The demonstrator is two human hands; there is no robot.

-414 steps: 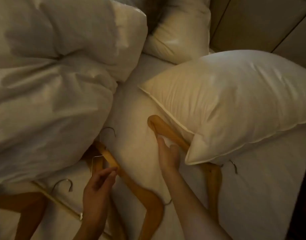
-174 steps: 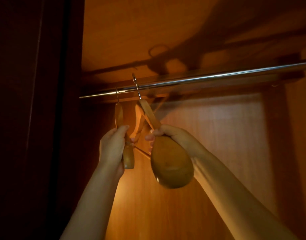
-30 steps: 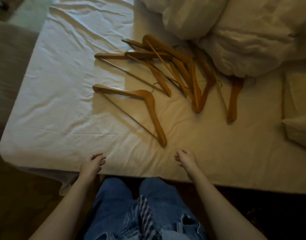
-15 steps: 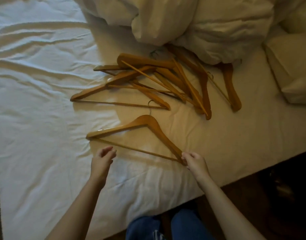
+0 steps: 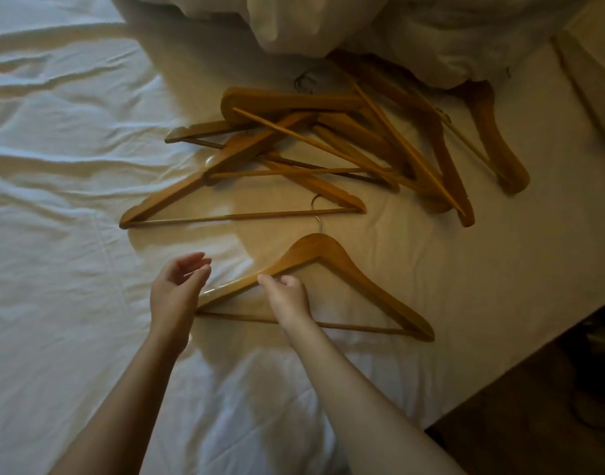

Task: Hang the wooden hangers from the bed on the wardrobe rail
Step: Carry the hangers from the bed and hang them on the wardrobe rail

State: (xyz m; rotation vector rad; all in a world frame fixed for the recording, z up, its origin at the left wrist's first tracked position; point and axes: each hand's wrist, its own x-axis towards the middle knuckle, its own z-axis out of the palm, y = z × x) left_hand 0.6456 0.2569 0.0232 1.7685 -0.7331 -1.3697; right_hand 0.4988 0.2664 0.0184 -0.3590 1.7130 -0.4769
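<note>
One hanger [image 5: 345, 265] pinched by right hand [image 5: 287, 296]; left hand [image 5: 176, 293] beside it, loosely curled, empty.

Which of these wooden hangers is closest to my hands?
The nearest hanger, lying alone by the bed edge: the right hand curls its fingers over its sloping arm. The other hangers overlap in a pile farther back.

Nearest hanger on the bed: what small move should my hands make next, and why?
Probably close the right hand round the hanger and lift it. Its fingertips touch the wood, though a firm grip isn't clear. The hanger lies flat on the sheet, apart from the pile, so it should come free alone. The left hand hovers open by its end, holding nothing.
</note>
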